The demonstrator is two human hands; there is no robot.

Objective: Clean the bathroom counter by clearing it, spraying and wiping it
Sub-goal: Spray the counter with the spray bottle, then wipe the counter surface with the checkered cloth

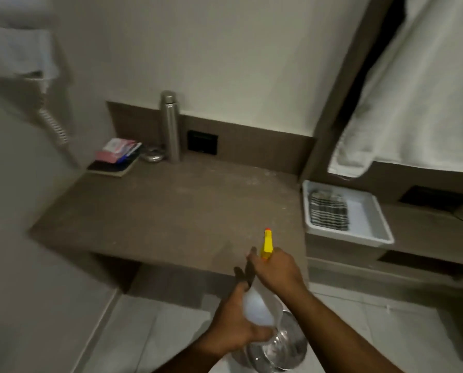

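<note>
The spray bottle point(260, 300) is low in the middle of the frame, held by both hands – the left hand point(234, 325) wraps its clear body, the right hand point(274, 269) grips the yellow top. Above lies the brown counter point(171, 208), with a metal flask point(170, 126) at its back and a white tray point(370, 230) to the right.

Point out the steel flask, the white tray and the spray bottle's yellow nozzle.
steel flask point(170, 127), head view, middle of its body.
white tray point(365, 211), head view, bare floor beside the striped cloth.
yellow nozzle point(268, 242), head view, its upper side.
</note>
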